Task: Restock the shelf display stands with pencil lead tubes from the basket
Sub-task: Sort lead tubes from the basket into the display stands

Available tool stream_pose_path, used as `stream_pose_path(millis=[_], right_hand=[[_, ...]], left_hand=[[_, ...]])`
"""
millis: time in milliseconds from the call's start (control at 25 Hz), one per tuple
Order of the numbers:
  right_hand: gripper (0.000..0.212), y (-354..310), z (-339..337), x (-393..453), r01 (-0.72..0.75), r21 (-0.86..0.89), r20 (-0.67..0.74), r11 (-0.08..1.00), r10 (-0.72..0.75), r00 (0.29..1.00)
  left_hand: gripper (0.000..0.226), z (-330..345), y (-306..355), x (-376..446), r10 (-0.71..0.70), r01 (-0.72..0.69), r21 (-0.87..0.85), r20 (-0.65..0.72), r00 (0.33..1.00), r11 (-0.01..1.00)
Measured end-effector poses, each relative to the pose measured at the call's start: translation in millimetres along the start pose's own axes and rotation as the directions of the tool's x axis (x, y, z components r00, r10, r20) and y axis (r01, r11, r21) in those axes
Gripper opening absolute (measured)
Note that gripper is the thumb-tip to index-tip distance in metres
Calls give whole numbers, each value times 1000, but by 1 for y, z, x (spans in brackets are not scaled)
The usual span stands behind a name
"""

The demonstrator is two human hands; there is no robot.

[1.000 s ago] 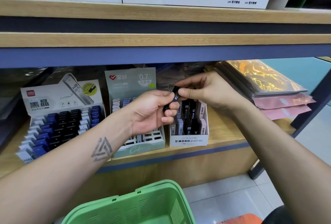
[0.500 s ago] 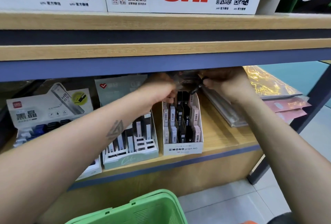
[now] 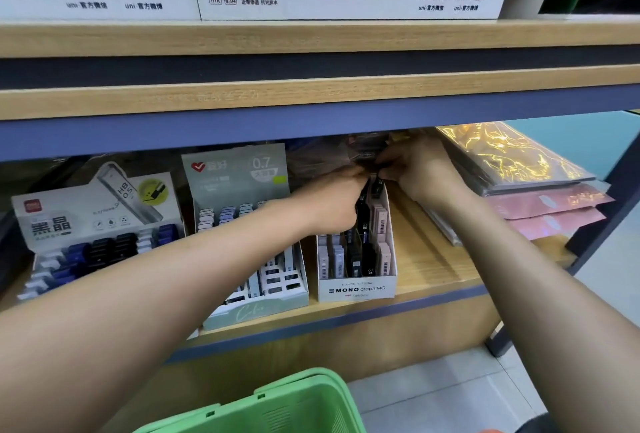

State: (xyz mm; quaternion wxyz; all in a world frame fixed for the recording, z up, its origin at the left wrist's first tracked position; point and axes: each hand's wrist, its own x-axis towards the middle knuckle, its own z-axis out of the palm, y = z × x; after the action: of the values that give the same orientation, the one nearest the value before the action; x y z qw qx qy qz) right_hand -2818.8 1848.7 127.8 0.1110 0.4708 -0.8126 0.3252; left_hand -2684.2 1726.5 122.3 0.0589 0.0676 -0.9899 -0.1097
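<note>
A white MONO graph MG display stand sits on the lower shelf, its rows filled with black, grey and pink lead tubes. Both my hands reach over its back end. My right hand pinches a black lead tube that points down into the rear of the stand. My left hand has its fingers curled down at the back rows among the tubes; what it grips is hidden. The green basket is at the bottom edge below my left forearm.
A pale green 0.7 display stand and a white HB 0.5 stand with blue and black tubes sit to the left. Shiny gold and pink packets lie stacked at right. The upper shelf edge hangs low over the stands.
Both hands moved from in front of the stand to its back end, under the upper shelf. The black tube went with the right hand and now tips down into the rear row.
</note>
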Motion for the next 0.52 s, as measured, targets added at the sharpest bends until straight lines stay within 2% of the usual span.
stream_pose_path(millis=[80,320,520], right_hand=[[15,5,8,2,17,-64,41,998,-14,999],[16,16,24,0,155,-222,105,963,-135,985],[28,17,26,-6,163,-217,96,962,-146,985]], left_hand=[[58,5,1,6,21,-22,39,30,999,999],[37,10,-1,14,24,-25,96,10,1000,995],[23,7,0,11,28,-26,96,-17,999,995]])
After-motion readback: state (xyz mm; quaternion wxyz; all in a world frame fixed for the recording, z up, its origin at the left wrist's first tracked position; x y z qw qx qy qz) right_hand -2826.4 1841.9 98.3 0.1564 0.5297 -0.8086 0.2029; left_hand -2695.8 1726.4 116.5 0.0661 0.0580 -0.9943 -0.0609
